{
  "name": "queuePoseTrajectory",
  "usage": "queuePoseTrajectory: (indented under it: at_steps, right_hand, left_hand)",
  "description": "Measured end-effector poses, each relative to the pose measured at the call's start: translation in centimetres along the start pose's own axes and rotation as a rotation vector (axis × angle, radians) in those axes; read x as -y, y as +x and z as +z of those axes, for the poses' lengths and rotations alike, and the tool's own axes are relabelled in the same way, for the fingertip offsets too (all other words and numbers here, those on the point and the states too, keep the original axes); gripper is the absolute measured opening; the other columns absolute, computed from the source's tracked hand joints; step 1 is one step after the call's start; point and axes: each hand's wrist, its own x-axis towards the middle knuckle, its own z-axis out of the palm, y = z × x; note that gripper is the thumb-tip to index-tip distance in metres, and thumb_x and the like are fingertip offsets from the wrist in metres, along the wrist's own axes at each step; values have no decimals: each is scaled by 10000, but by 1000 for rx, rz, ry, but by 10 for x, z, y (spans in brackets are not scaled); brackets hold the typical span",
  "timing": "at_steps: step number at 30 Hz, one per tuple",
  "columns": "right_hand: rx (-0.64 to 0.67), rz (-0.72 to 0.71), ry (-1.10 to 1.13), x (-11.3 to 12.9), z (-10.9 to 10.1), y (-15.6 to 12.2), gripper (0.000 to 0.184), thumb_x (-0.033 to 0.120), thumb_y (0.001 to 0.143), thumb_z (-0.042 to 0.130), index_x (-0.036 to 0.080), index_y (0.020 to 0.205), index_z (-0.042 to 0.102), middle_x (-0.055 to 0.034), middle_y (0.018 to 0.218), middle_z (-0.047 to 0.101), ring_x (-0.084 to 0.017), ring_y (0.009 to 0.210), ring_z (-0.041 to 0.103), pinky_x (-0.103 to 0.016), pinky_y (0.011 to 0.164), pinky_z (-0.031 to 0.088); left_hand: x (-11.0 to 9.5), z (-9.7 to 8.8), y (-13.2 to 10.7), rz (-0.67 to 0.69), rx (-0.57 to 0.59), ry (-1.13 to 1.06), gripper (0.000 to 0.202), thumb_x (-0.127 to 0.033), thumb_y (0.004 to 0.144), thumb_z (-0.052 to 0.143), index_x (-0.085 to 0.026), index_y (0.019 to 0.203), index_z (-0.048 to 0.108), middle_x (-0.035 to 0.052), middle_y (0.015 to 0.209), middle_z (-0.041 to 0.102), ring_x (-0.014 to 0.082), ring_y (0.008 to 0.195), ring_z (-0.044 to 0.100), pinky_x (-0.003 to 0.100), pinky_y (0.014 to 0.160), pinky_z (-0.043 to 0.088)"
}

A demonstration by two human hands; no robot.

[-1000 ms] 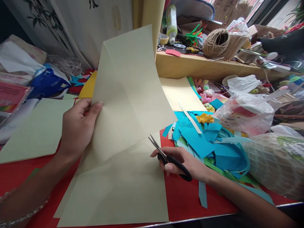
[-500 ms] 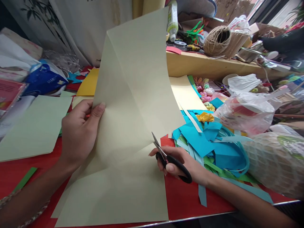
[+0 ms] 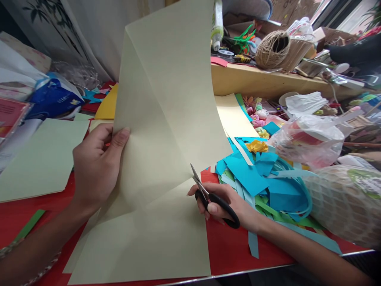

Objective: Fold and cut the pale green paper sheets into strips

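Observation:
My left hand [image 3: 97, 167] pinches the left edge of a large pale cream sheet of paper [image 3: 160, 131], thumb on its front face. The sheet is creased; its upper part stands up off the table and its lower part lies flat on the red table surface [image 3: 235, 246]. My right hand [image 3: 226, 204] grips black-handled scissors [image 3: 212, 198], fingers through the loops. The slightly parted blades point up-left at the sheet's right edge, right at the crease.
A heap of blue and green paper scraps [image 3: 262, 178] lies right of the scissors, with plastic bags [image 3: 309, 139] beyond. A pale green sheet [image 3: 41, 155] lies at the left. A cluttered wooden shelf [image 3: 268, 81] with a twine ball [image 3: 272, 49] runs along the back.
The upper part of the sheet has been raised more upright and closer to the camera. The scissors edged slightly right along the sheet's edge, then stayed put.

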Motion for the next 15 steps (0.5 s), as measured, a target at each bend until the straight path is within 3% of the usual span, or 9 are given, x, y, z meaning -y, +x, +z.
queuePoseTrajectory:
  at_steps: [15]
  right_hand:
    - [32, -28, 75, -6, 1, 0, 480, 559, 755, 622, 147, 992, 552, 22, 678, 409, -75, 572, 420, -187, 477, 312]
  left_hand:
    - [1, -1, 0, 31, -12, -8, 131, -325, 810, 609, -211, 828, 672, -74, 679, 633, 29, 577, 497, 109, 499, 387]
